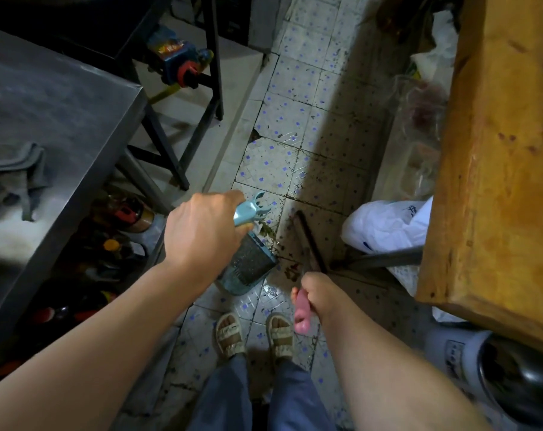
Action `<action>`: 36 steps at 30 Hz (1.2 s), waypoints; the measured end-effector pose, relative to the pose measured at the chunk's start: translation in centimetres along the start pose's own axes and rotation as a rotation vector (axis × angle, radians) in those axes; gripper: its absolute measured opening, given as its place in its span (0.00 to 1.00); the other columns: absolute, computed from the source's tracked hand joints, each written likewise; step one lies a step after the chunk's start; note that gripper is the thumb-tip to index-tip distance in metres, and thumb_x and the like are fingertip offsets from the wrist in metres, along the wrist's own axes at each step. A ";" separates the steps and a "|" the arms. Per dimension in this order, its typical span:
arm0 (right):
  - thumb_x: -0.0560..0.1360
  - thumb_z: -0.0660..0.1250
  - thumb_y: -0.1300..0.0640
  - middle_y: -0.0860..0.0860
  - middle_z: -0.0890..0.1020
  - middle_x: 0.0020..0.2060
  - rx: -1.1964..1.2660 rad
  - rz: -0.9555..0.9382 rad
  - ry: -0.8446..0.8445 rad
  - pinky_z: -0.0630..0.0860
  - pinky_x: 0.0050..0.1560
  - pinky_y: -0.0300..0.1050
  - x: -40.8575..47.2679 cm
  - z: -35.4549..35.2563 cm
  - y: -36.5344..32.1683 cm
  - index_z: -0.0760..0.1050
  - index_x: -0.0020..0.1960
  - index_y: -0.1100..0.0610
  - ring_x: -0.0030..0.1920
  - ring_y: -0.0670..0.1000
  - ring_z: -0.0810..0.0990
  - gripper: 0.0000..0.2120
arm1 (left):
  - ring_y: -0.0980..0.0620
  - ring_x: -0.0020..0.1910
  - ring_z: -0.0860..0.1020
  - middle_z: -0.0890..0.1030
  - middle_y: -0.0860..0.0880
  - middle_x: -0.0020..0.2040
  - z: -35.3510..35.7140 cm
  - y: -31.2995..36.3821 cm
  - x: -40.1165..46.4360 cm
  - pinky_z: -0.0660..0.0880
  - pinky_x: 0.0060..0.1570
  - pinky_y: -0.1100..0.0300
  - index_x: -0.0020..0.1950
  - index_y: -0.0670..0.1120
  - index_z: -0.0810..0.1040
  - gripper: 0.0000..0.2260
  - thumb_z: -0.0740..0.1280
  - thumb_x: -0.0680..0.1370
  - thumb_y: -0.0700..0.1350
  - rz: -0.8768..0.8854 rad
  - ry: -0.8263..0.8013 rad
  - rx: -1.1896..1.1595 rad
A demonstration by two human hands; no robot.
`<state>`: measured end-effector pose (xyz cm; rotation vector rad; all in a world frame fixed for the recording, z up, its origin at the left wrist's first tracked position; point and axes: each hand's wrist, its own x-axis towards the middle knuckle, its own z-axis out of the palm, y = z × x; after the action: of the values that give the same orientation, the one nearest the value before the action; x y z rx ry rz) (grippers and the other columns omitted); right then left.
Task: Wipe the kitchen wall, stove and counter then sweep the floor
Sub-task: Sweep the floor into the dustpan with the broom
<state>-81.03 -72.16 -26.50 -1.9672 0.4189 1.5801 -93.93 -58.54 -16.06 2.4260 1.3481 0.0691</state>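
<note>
Our left hand (201, 231) grasps the light blue dustpan (248, 265) by its handle, pan resting on the tiled floor (295, 126) just ahead of our sandals (229, 335). Our right hand (318, 293) is clenched around the pink broom handle (301, 315); its dark bristles (310, 241) lie at three o'clock of the pan, near leafy debris (268, 230). A grey cloth (15, 172) sits on the steel counter (62, 104) at nine o'clock.

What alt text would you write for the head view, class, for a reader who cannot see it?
Standing on a dirty tiled floor, a person's left hand holds a blue dustpan while the right hand grips a pink-handled broom, sweeping debris toward it.
</note>
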 end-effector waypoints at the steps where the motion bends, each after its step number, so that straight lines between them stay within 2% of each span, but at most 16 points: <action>1: 0.80 0.51 0.61 0.54 0.69 0.31 0.007 0.012 0.003 0.69 0.22 0.35 0.2 0.4 0.1 0.64 0.36 0.59 0.27 0.50 0.69 0.14 | 0.44 0.39 0.76 0.79 0.48 0.39 0.1 0.0 0.0 0.70 0.37 0.56 0.49 0.50 0.77 0.11 0.70 0.72 0.55 -0.003 -0.001 0.006; 6: 0.81 0.50 0.64 0.52 0.67 0.33 0.030 0.006 0.025 0.67 0.32 0.37 1.1 3.0 -0.7 0.64 0.37 0.57 0.31 0.47 0.68 0.15 | 0.43 0.40 0.77 0.79 0.48 0.38 0.3 -0.4 -0.2 0.67 0.36 0.57 0.48 0.50 0.77 0.11 0.70 0.71 0.55 -0.006 0.010 0.002; 9: 0.83 0.48 0.63 0.53 0.64 0.32 -0.115 0.048 0.032 0.63 0.29 0.34 1.4 5.1 -1.0 0.70 0.44 0.61 0.30 0.47 0.63 0.14 | 0.44 0.39 0.76 0.79 0.49 0.38 0.0 -0.8 -0.3 0.66 0.36 0.57 0.48 0.51 0.77 0.12 0.70 0.71 0.56 -0.012 0.004 -0.001; 11: 0.83 0.49 0.61 0.54 0.65 0.31 -0.135 0.051 0.043 0.62 0.26 0.34 1.1 5.3 -0.8 0.67 0.40 0.66 0.29 0.48 0.63 0.16 | 0.44 0.39 0.76 0.78 0.49 0.38 -0.2 -1.2 -0.5 0.66 0.36 0.56 0.48 0.51 0.77 0.12 0.70 0.71 0.57 -0.012 0.008 0.011; 13: 0.82 0.52 0.60 0.55 0.69 0.30 -0.123 0.068 -0.002 0.68 0.30 0.37 0.5 5.7 -1.2 0.66 0.42 0.68 0.28 0.49 0.66 0.15 | 0.43 0.40 0.77 0.79 0.49 0.38 -0.6 -1.6 -0.7 0.69 0.36 0.56 0.48 0.51 0.77 0.12 0.71 0.71 0.56 -0.020 0.020 0.015; 15: 0.82 0.53 0.60 0.54 0.70 0.30 -0.108 0.084 0.082 0.71 0.38 0.39 -0.1 6.4 -1.4 0.67 0.37 0.65 0.30 0.48 0.69 0.17 | 0.43 0.39 0.78 0.79 0.48 0.37 -1.0 -2.0 -0.8 0.70 0.36 0.56 0.47 0.50 0.77 0.11 0.71 0.71 0.55 -0.037 0.033 0.010; 16: 0.82 0.53 0.61 0.53 0.70 0.30 -0.112 0.080 0.088 0.73 0.39 0.39 -0.7 6.4 -1.5 0.67 0.35 0.63 0.31 0.48 0.71 0.17 | 0.43 0.39 0.77 0.79 0.48 0.37 -1.2 -2.1 -0.9 0.69 0.36 0.56 0.46 0.50 0.77 0.10 0.71 0.71 0.54 -0.047 0.039 0.006; 18: 0.80 0.54 0.62 0.52 0.71 0.29 -0.131 -0.001 0.015 0.74 0.31 0.37 -1.9 6.5 -1.1 0.66 0.35 0.60 0.29 0.48 0.73 0.15 | 0.43 0.39 0.78 0.79 0.49 0.37 -1.7 -2.4 -1.1 0.70 0.36 0.56 0.46 0.51 0.76 0.10 0.71 0.71 0.54 -0.066 0.050 0.001; 20: 0.80 0.54 0.63 0.51 0.73 0.27 -0.157 -0.051 0.014 0.69 0.22 0.34 -2.1 7.2 -1.2 0.65 0.35 0.59 0.21 0.45 0.71 0.15 | 0.42 0.39 0.78 0.79 0.49 0.37 -2.1 -2.5 -1.2 0.70 0.36 0.56 0.46 0.51 0.76 0.10 0.70 0.71 0.55 -0.080 0.050 0.005; 23: 0.81 0.57 0.60 0.49 0.75 0.21 -0.156 -0.078 0.086 0.64 0.18 0.32 -1.4 7.5 -1.3 0.66 0.36 0.61 0.23 0.45 0.69 0.15 | 0.43 0.40 0.78 0.79 0.49 0.38 -2.7 -2.5 -1.5 0.70 0.36 0.56 0.47 0.51 0.76 0.11 0.70 0.72 0.56 -0.115 0.064 -0.018; 25: 0.80 0.56 0.63 0.48 0.71 0.13 -0.297 -0.138 0.053 0.65 0.16 0.31 -1.2 7.8 -2.3 0.70 0.41 0.62 0.17 0.41 0.69 0.10 | 0.43 0.41 0.78 0.80 0.49 0.39 -3.0 -2.6 -1.8 0.72 0.37 0.56 0.49 0.52 0.77 0.11 0.69 0.72 0.56 -0.164 0.080 -0.043; 26: 0.80 0.55 0.65 0.50 0.72 0.16 -0.341 -0.149 0.040 0.66 0.16 0.30 -1.3 7.8 -2.7 0.73 0.48 0.63 0.14 0.40 0.68 0.08 | 0.43 0.41 0.79 0.80 0.49 0.39 -3.1 -2.7 -2.0 0.72 0.38 0.55 0.50 0.52 0.77 0.11 0.69 0.72 0.56 -0.187 0.089 -0.051; 27: 0.79 0.55 0.66 0.51 0.72 0.22 -0.339 -0.179 0.038 0.66 0.16 0.30 -1.5 7.3 -2.9 0.73 0.57 0.66 0.15 0.40 0.69 0.11 | 0.44 0.41 0.79 0.80 0.50 0.38 -3.1 -2.8 -2.2 0.73 0.38 0.56 0.50 0.52 0.77 0.11 0.69 0.72 0.56 -0.208 0.102 -0.057; 29: 0.79 0.55 0.67 0.51 0.69 0.30 -0.375 -0.215 0.039 0.66 0.17 0.30 -1.1 7.2 -3.6 0.69 0.65 0.70 0.23 0.43 0.72 0.16 | 0.44 0.40 0.78 0.80 0.50 0.37 -3.0 -2.8 -2.7 0.73 0.37 0.56 0.48 0.52 0.77 0.11 0.70 0.72 0.56 -0.264 0.133 -0.069; 32: 0.79 0.55 0.66 0.52 0.69 0.31 -0.443 -0.238 0.036 0.70 0.23 0.33 1.5 7.0 -5.3 0.68 0.65 0.69 0.29 0.46 0.70 0.16 | 0.45 0.41 0.79 0.80 0.51 0.38 -2.7 -2.4 -3.3 0.72 0.38 0.56 0.49 0.52 0.78 0.11 0.71 0.71 0.56 -0.351 0.167 -0.106; 36: 0.80 0.57 0.65 0.57 0.74 0.33 -0.627 -0.228 0.080 0.76 0.37 0.43 4.4 6.5 -7.4 0.72 0.59 0.70 0.33 0.52 0.74 0.12 | 0.46 0.43 0.79 0.81 0.52 0.40 -1.6 -1.5 -4.3 0.68 0.38 0.58 0.53 0.54 0.78 0.13 0.71 0.72 0.56 -0.477 0.233 -0.088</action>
<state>-80.81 -61.88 -29.81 -2.4304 -0.3092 1.6083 -97.86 -60.95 -14.46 2.0108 1.9472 0.2864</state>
